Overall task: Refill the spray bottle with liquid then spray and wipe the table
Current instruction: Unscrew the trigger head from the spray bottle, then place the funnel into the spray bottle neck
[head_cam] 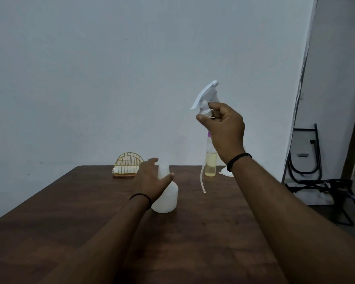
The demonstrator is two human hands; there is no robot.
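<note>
Steadying the white spray bottle [166,196] on the brown desk [203,232], my left hand [151,180] cups its uncapped neck with loosely spread fingers. My right hand [223,126] pinches the removed trigger head [205,97] aloft, its dip tube [202,179] dangling. Beyond stand a refill bottle [211,163] of yellow liquid and a gold wire holder [127,165].

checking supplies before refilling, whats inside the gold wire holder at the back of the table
Through the wires of the gold holder something white, likely folded cloth or napkins, sits low inside. The left hand covers the holder's right end, so how far it extends there is hidden.
</note>
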